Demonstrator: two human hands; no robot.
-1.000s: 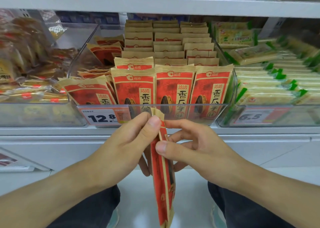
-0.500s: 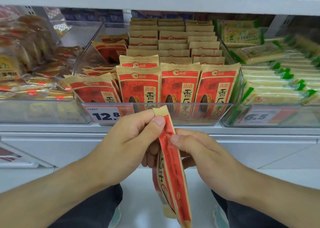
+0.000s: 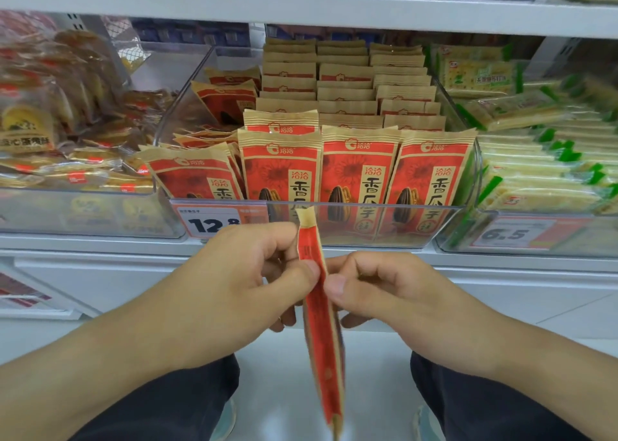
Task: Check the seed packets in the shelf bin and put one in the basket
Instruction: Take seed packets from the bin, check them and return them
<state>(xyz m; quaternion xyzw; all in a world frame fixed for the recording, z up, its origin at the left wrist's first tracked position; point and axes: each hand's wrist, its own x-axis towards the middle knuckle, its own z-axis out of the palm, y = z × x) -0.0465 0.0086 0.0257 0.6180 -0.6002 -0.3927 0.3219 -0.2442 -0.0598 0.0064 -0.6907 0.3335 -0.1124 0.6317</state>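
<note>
We hold one seed packet (image 3: 317,310) edge-on in front of the shelf, so we see only its thin red and tan side; its printed face is turned away from us and its lower tip runs out of view at the bottom. Our left hand (image 3: 240,280) pinches the packet near its upper part, thumb against its left side, the other fingers curled behind and mostly hidden. Our right hand (image 3: 384,286) pinches it from the other side, thumb tip touching the edge, its lower fingers tucked behind the packet. Both grips are pressed together on this one packet.

Just behind and above our hands stands the clear shelf bin (image 3: 361,226), with three upright rows of the same red packets (image 3: 357,169) and a leaning row (image 3: 197,176) at its left. The bin's front wall blurs the lower print of the front packets. A price tag (image 3: 214,221) reading 12.8 sits on the bin front, partly covered by our left hand.

To the left lies a bin of wrapped pastries (image 3: 50,132), blurred. To the right lie green and yellow packs (image 3: 535,159) above a tag (image 3: 508,233) reading 6.5. We cannot see any basket here.
</note>
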